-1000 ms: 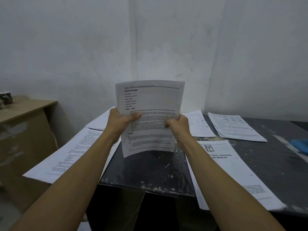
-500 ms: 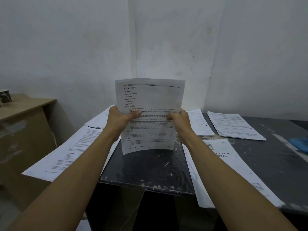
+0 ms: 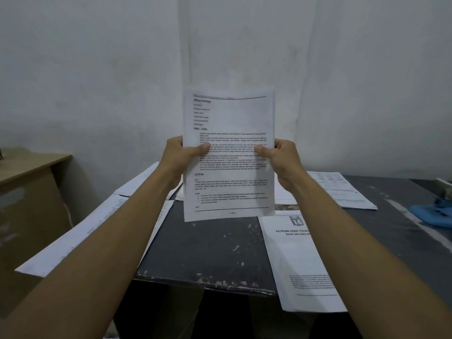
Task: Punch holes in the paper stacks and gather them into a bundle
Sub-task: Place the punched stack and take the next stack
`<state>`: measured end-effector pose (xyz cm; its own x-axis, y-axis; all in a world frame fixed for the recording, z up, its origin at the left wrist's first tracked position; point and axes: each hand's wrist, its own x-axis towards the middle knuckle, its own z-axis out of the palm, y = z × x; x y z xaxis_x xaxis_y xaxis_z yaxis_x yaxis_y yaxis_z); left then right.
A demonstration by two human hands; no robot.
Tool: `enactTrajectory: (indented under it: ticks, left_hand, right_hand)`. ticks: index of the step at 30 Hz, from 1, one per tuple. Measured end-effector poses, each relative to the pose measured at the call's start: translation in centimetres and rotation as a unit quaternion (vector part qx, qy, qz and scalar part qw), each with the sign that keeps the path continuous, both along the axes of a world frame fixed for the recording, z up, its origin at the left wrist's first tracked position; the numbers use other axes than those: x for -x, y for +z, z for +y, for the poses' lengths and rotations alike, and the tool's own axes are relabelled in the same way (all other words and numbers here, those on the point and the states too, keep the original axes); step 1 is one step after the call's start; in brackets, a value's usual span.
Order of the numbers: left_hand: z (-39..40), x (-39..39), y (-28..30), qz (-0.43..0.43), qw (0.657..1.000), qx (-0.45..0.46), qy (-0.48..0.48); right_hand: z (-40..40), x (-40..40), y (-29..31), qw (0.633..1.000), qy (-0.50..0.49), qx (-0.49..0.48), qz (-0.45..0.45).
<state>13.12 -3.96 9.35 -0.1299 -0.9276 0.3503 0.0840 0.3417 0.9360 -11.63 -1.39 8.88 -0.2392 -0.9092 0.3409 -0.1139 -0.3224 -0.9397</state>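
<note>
Nearest the camera, two bare forearms reach out over the front edge of the dark table, its black top scuffed and flecked with pale marks. On the table's right front corner lies a printed cover sheet with a bold heading and a small emblem at its top, its lower end hanging past the table's edge and partly under the right arm. On the table's left side a long spread of printed pages overhangs the edge, half hidden by the left arm. Above the table's middle, lifted clear of it and held upright, is the paper stack, its front page of text facing the camera. The left hand grips the stack's left edge, thumb pressed flat across the page and fingers curled behind it; the right hand grips the right edge the same way, thumb on the front, fingers wrapped behind. Beyond the hands, toward the table's back right, another pile of printed sheets lies flat, and more pages sit at the back left. At the table's far right edge rests a blue object, too cut off to name. Left of the table stands a brown wooden cabinet. Behind the table rises a bare white wall.
</note>
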Motion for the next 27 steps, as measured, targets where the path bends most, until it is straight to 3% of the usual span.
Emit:
enactTrajectory:
  ticks: [9,16,27]
  left_hand:
    - [-1.1,8.4,1.1,0.017,1.0,0.011,-0.004]
    - [-2.1,16.3,1.1,0.003,0.995,-0.028,-0.091]
    - [-3.4,30.9,-2.4,-0.05,0.985,-0.071,-0.149]
  right_hand:
    - [2.0,7.2,2.0,1.0,-0.017,-0.018,-0.013]
    - [3.6,14.6,1.6,0.995,-0.101,-0.023,-0.012]
    - [6.5,26.9,-0.5,0.974,-0.209,-0.086,0.002]
